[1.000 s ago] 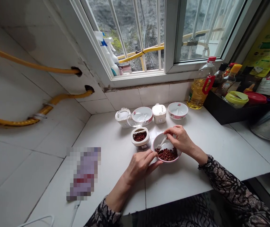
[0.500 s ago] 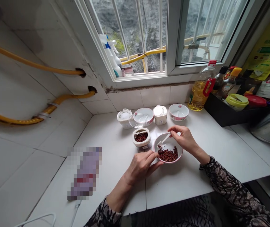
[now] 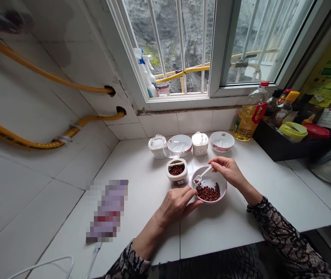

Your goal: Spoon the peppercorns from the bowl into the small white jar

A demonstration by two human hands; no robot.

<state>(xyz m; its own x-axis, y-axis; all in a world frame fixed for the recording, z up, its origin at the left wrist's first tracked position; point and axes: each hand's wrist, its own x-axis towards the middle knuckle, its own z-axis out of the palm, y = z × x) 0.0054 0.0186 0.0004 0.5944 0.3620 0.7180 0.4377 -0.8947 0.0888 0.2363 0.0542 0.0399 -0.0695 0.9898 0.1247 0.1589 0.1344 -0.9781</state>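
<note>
My right hand (image 3: 228,170) pinches the handle of a small white spoon (image 3: 204,173), its scoop tilted down inside a white bowl (image 3: 225,190) with a pink rim. Dark red dried spice, like Sichuan peppercorns (image 3: 208,193), lies in the bowl's near half, and a few grains are at the spoon's tip. The fingers of my left hand (image 3: 175,203) close on the bowl's left rim. Just left of the bowl stands a cream seasoning jar (image 3: 177,179), lid raised, holding the same red spice.
Behind are two more seasoning jars (image 3: 200,149) (image 3: 157,151) and two floral bowls (image 3: 222,147) (image 3: 182,153). An oil bottle (image 3: 245,120) and a black rack (image 3: 275,145) of condiments stand at right. A blurred purple object (image 3: 108,211) with a cable lies left.
The whole view has shifted slightly. The spoon's scoop has moved a little within the bowl and shows more clearly. Both hands keep their holds.
</note>
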